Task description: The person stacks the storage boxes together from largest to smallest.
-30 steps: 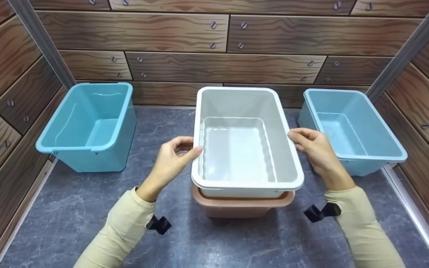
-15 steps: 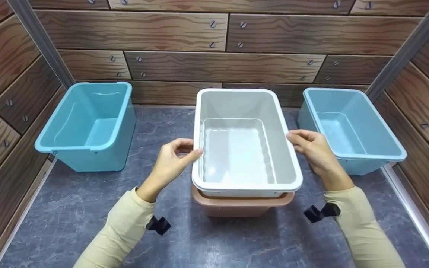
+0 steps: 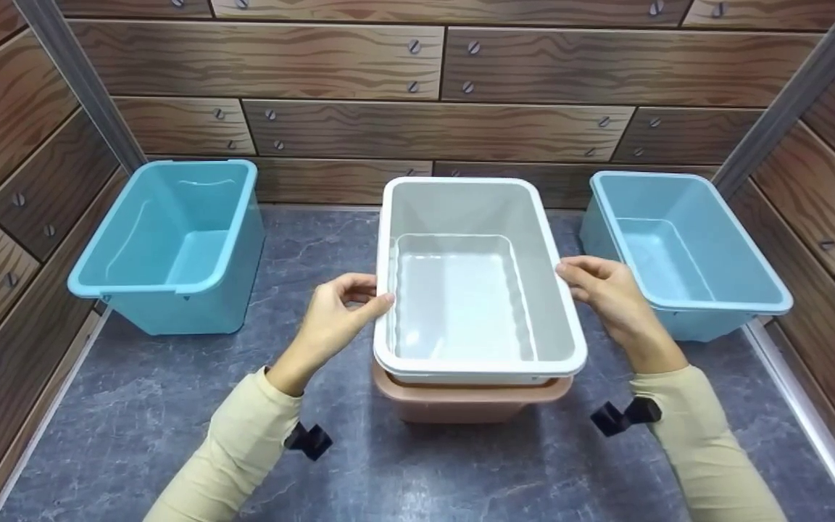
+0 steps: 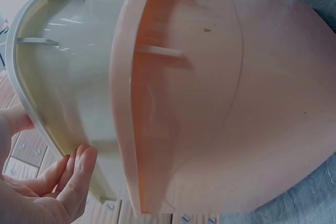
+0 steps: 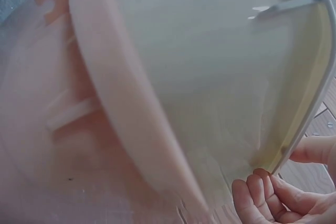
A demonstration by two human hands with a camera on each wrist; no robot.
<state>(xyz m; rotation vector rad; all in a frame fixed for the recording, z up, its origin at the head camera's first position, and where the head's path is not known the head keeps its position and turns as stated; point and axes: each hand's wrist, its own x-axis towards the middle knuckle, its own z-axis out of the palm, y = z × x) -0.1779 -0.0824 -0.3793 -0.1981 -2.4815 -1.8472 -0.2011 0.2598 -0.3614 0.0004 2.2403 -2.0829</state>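
Left hand (image 3: 327, 319) pinching the left rim of a white bin (image 3: 461, 308), thumb over the edge, fingers bent beneath the lip; right hand (image 3: 613, 301) pinching the opposite rim, thumb and curled fingers either side of the lip in the right wrist view. Pale yellow sleeves (image 3: 222, 453) on both arms, a black bracket (image 3: 309, 440) at each wrist. White bin held upright, lower part down inside a salmon-brown bin (image 3: 472, 406), its rim above the brown one; whether their bases touch is hidden. Brown bin on a dark, marbled desk (image 3: 316, 478). Well to the left, a turquoise bin (image 3: 185, 254); just beyond the right hand, a paler blue bin (image 3: 660, 261); both upright, mouths up. Behind, a plank-patterned wall (image 3: 359, 127), grey metal posts (image 3: 84, 87) at both back corners.
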